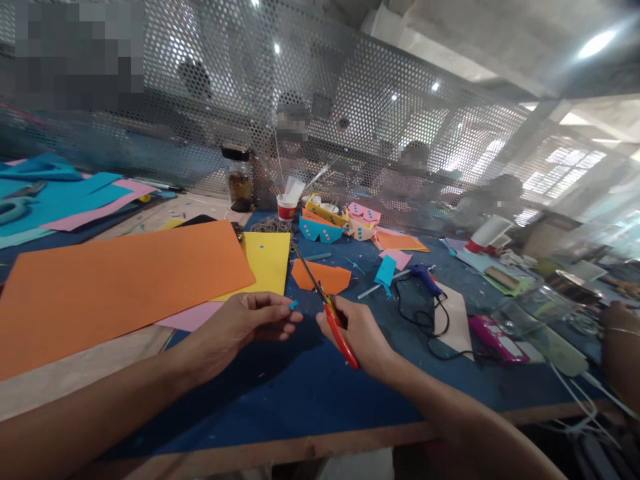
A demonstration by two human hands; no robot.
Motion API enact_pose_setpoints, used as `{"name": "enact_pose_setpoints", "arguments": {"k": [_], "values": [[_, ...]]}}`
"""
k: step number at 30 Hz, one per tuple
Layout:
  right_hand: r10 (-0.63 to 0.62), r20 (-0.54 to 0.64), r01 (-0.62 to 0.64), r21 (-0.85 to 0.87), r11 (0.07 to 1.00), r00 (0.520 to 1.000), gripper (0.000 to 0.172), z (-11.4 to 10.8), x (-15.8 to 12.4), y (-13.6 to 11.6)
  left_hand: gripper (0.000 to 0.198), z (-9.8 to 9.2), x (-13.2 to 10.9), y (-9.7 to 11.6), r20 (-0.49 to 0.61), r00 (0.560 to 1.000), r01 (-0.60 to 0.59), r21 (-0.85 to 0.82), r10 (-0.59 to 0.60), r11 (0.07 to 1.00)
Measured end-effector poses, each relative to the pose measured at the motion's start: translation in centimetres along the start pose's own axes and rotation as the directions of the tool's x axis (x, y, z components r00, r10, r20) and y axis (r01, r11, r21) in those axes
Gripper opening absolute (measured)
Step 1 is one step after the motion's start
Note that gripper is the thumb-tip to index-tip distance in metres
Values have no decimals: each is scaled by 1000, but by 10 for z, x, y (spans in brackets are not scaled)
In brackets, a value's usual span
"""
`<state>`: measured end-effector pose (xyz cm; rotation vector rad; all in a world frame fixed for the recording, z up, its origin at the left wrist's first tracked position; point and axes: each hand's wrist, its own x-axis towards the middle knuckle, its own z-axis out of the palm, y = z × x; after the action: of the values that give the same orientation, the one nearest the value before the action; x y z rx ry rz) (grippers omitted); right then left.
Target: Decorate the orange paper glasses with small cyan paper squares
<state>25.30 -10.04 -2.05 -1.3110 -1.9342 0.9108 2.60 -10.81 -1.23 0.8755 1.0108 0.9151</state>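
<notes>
Between the thumb and fingers of my left hand (250, 330) is a small piece of blue foam (293, 305). My right hand (363, 333) grips a pair of scissors (341, 340) by red handles, the blades pointing up and away to the left. Just beyond the hands lies an orange foam cutout (320, 277), partly hidden behind the scissors. A blue foam scrap (385, 271) rests to its right. Farther back sit a blue glasses-shaped piece (320, 230) with small squares stuck on it and a pink one (364, 213) with blue squares.
Large orange (125, 280) and yellow (267, 260) sheets cover the left. A jar (239, 183) and a paper cup (287, 207) stand at the back before a perforated metal screen (340, 100). To the right lie a blue glue gun (427, 280) with its cord and a co-worker's arm (620, 340).
</notes>
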Motion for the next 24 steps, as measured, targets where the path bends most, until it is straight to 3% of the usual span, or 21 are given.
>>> {"name": "enact_pose_setpoints", "arguments": {"k": [24], "values": [[16, 6, -16, -12, 1000, 1000, 18, -2, 0, 0, 23, -4, 6, -4, -17, 1000, 0, 27, 1, 1000]]}}
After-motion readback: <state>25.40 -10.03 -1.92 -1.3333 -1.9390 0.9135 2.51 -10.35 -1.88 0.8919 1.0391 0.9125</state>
